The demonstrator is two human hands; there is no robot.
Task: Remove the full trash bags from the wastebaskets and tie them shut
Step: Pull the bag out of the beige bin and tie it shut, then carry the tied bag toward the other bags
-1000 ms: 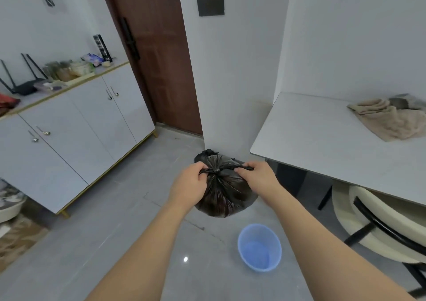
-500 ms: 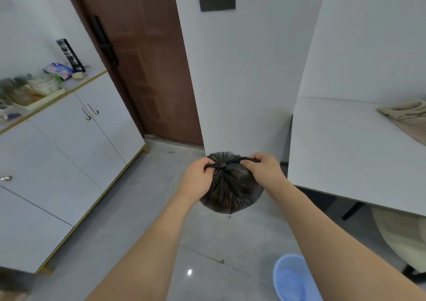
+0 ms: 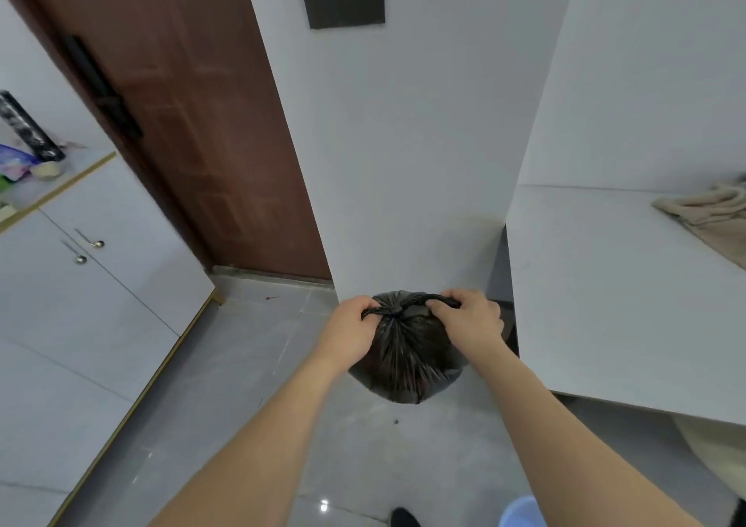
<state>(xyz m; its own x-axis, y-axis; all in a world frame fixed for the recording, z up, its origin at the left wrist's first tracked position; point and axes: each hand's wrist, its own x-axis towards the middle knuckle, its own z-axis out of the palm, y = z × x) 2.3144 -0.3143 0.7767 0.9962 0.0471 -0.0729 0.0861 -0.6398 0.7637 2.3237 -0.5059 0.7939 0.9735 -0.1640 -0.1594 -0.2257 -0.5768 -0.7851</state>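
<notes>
trash bag [image 3: 403, 359] black | wastebasket [image 3: 520, 513] light blue | door [image 3: 193, 122] reddish-brown | cloth [image 3: 714, 215] beige | cabinet [image 3: 101, 304] white, gold trim

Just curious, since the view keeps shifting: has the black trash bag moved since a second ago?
Yes. The black trash bag, held by both hands, has moved toward the white wall pillar and away from the blue wastebasket, which now sits at the bottom edge.

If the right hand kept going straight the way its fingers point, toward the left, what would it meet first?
The right hand points along the bag's top, so it would likely meet the knot first, then the left hand just beyond; depth looks about level.
</notes>
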